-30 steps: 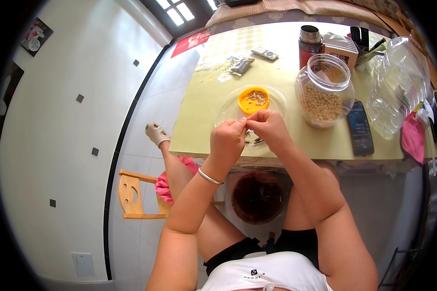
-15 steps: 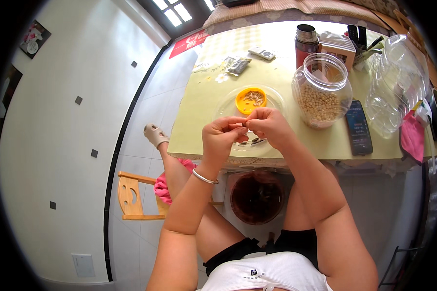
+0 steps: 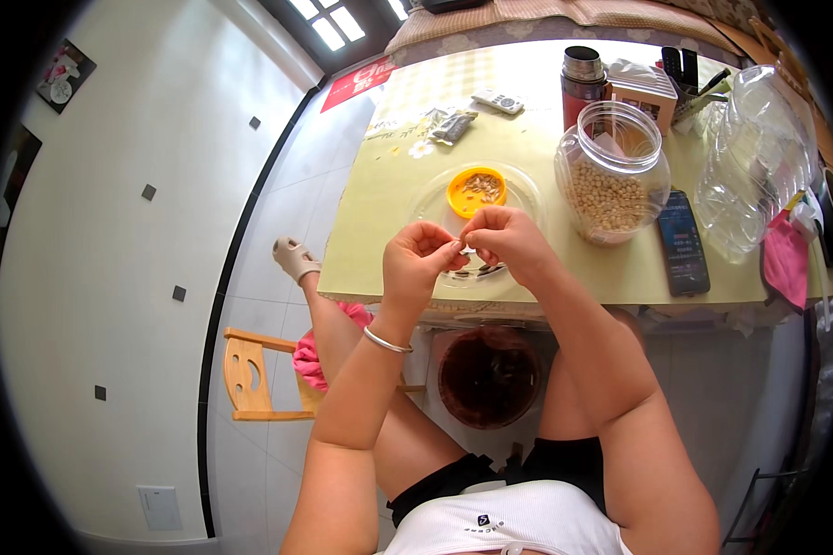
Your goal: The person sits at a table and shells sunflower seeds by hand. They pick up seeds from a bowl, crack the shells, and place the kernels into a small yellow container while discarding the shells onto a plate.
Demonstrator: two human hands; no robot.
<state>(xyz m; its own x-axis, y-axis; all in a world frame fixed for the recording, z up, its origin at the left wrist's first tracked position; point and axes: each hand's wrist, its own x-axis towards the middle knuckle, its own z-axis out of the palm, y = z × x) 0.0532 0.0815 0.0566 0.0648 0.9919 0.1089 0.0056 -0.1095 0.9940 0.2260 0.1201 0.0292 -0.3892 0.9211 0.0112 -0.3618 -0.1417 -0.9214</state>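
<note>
Over the near rim of a clear plate (image 3: 534,211), my left hand (image 3: 416,261) and my right hand (image 3: 512,244) meet fingertip to fingertip. Both are closed in a pinch; what sits between the fingers is too small to make out. A round yellow lid (image 3: 461,207) rests on the plate just beyond my hands, with small pale-brown kernels (image 3: 483,185) in it. Several dark seeds (image 3: 487,270) lie on the plate's near side, partly hidden under my hands.
Right of the plate stands an open clear jar (image 3: 615,194) of round beige beans, a phone (image 3: 683,245) beside it. Behind are a thermos (image 3: 583,88) and a tissue box (image 3: 648,97). A remote (image 3: 498,101) and a grey sachet (image 3: 453,128) lie farther back. A dark bin (image 3: 489,379) stands below the table edge.
My fingertips have shifted slightly down and left, and the left fingers are curled differently. The pinch of both hands stays together over the plate.
</note>
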